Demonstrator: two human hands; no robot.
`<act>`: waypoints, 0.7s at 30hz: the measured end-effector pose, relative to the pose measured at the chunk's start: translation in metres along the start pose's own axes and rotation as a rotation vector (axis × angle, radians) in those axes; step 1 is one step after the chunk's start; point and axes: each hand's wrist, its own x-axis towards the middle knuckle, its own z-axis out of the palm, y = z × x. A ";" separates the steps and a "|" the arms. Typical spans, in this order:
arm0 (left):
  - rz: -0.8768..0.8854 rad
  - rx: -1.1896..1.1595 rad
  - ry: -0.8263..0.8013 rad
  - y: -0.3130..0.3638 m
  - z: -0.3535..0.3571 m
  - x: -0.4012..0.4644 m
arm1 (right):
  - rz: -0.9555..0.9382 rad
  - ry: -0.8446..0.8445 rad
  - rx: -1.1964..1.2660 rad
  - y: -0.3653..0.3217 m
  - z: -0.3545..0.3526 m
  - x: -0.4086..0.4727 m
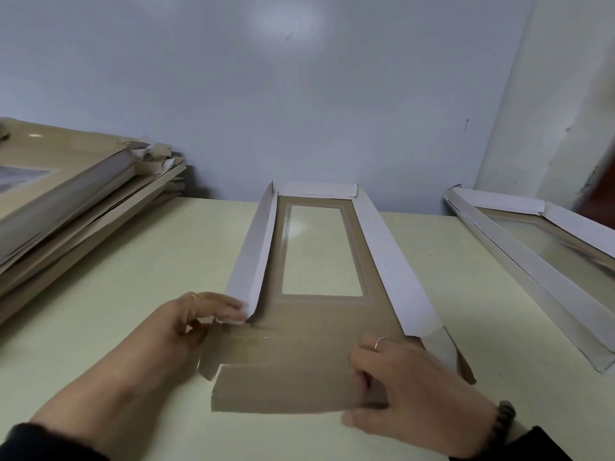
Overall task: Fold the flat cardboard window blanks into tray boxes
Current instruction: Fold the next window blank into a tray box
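1. Blank (319,327) lies mid-table (133,277), far and side walls already up; near end flat.
2. Left hand (196,319) pinches the left wall's near corner, keeping it upright.
3. Right hand (399,384) grips the near flap (283,387), likely to fold it up.
4. Stack (73,201) far left feeds blanks; tray (532,261) right, probably done.

Half-folded brown window blank (309,327) lies flat, white side walls raised.

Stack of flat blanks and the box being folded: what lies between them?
Only bare table between the stack and the box, plus the left hand at its near corner; head view.
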 end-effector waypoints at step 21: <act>-0.002 0.148 -0.026 -0.009 0.014 0.006 | -0.022 0.186 0.203 0.002 -0.007 0.003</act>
